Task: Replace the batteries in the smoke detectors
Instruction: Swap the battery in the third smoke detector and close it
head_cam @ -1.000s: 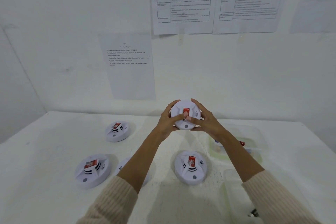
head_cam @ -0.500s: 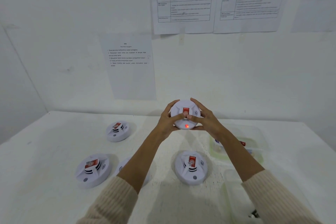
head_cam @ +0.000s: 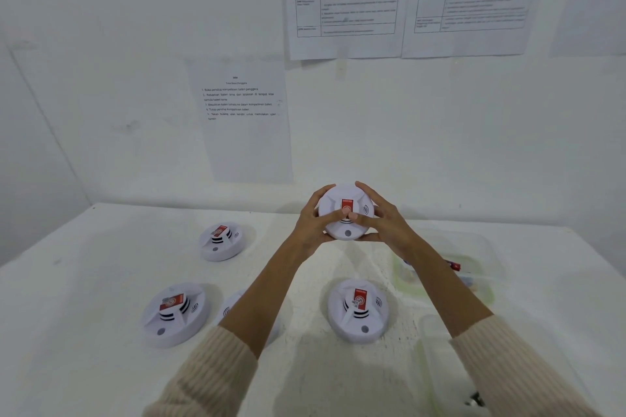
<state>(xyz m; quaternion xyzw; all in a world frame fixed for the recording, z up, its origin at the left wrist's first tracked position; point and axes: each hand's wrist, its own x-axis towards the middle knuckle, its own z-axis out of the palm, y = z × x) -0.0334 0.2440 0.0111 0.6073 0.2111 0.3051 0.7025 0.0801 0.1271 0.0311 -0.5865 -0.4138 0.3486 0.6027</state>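
While it is held above the counter point(head_cam: 84, 281), one detector point(head_cam: 330, 205) faces the camera, clamped between both hands. Fingers of the left hand point(head_cam: 313, 223) curl round its left edge, and those of the right hand point(head_cam: 386, 223) round its right edge. Both thumbs point(head_cam: 339, 215) press at its centre, just below the red label point(head_cam: 347, 204). Four more detectors lie face-up on the counter: far left point(head_cam: 221, 241), near left point(head_cam: 174, 313), one partly hidden by the left forearm point(head_cam: 233, 306), one below the hands point(head_cam: 358, 310). At right lies a clear tray point(head_cam: 481, 247), its contents unclear.

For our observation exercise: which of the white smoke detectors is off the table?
The smoke detector gripped in the air by the left hand and right hand; the rest lie on the table.
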